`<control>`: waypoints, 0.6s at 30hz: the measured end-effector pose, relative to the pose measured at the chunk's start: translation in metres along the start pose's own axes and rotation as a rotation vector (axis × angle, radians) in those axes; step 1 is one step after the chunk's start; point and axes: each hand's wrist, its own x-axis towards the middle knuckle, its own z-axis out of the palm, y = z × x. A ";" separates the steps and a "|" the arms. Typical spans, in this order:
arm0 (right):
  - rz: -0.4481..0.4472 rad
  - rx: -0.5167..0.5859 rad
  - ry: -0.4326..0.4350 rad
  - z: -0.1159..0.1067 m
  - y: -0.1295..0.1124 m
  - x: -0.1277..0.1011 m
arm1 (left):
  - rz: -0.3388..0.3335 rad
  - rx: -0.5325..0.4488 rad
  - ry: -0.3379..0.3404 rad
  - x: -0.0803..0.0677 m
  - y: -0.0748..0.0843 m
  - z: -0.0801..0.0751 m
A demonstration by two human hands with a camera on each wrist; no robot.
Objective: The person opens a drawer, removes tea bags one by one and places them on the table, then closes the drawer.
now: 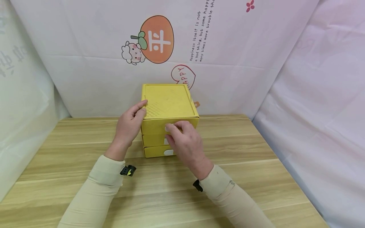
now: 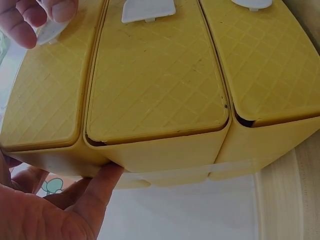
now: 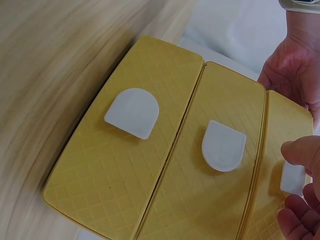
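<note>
Yellow three-drawer box (image 1: 168, 117) standing at back centre of wooden table (image 1: 242, 177), against printed backdrop (image 1: 228, 63); top drawer's white tab (image 3: 292, 177) pinched by curled fingers of right hand (image 1: 186, 145); left hand (image 1: 128, 126) braced, fingers fairly straight, against box's left top edge, holding nothing.

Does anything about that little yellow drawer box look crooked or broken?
Nothing broken. The bottom drawer of the yellow box sits slightly forward of the two above; the right hand pinches the top drawer's white tab.
</note>
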 end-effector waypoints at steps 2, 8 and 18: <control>0.006 0.004 0.001 0.000 0.000 0.001 | 0.000 0.001 -0.001 0.000 0.000 0.000; 0.014 -0.006 0.013 0.001 0.002 0.004 | 0.006 0.012 0.005 0.000 0.000 0.000; 0.029 -0.003 0.028 0.002 0.002 0.006 | 0.007 0.021 0.011 0.000 -0.001 0.001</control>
